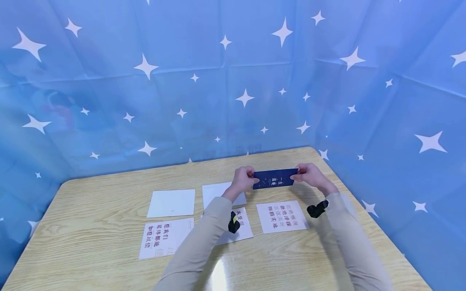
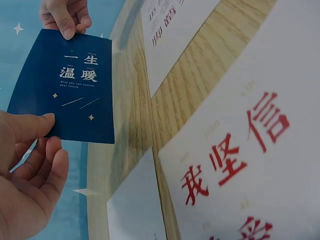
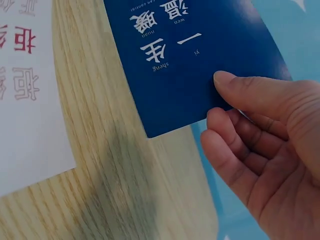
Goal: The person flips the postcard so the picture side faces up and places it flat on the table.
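A dark blue card with white Chinese characters and small gold stars is held up above the far right of the table. My left hand pinches one short end of it between thumb and fingers. At the opposite end, my right hand pinches it the same way. In the left wrist view the blue card shows its printed face, with the left hand at its near corner. The right wrist view shows the right hand with its thumb on the card.
Below the blue card lies a white sheet with red characters. Another printed sheet is partly covered by the left sleeve. Further left are a printed sheet, a nearly blank sheet and a white sheet. A blue starry curtain stands behind the wooden table.
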`<control>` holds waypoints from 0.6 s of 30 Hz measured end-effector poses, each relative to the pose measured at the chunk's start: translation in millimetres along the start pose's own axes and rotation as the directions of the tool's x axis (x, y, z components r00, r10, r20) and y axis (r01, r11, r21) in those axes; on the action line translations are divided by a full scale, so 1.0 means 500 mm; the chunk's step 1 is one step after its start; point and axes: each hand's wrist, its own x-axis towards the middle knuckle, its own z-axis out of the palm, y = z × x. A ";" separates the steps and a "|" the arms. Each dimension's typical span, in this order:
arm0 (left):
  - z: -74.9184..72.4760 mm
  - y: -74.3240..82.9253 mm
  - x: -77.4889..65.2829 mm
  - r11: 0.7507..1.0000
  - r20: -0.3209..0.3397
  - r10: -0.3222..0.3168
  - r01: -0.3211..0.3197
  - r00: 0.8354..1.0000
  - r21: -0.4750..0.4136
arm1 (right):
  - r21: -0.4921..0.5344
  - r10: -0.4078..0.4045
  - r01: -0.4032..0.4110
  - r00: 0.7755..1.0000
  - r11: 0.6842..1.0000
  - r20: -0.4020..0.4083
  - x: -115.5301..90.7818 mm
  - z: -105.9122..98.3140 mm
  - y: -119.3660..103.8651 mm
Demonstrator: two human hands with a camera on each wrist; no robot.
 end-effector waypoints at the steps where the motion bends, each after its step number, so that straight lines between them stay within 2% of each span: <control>1: -0.002 -0.001 0.000 1.000 -0.002 0.009 -0.009 1.000 0.003 | -0.002 -0.012 0.012 1.000 1.000 -0.006 0.000 0.000 -0.001; 7: -0.010 -0.012 0.000 0.999 0.001 0.046 -0.046 0.999 0.025 | 0.024 -0.087 0.088 0.996 0.996 -0.025 -0.004 -0.001 -0.001; 9: -0.012 -0.017 -0.002 0.999 0.007 0.038 -0.038 0.999 0.009 | 0.030 -0.093 0.093 0.996 0.995 -0.018 -0.006 -0.001 0.001; 14: -0.017 -0.027 -0.008 0.998 0.040 -0.032 0.034 0.999 -0.055 | 0.056 -0.060 0.059 0.998 0.997 0.012 -0.013 -0.003 0.012; 18: -0.017 -0.032 -0.012 0.996 0.057 -0.046 0.051 0.997 -0.077 | 0.107 -0.024 0.020 0.999 0.994 0.044 -0.016 -0.003 0.022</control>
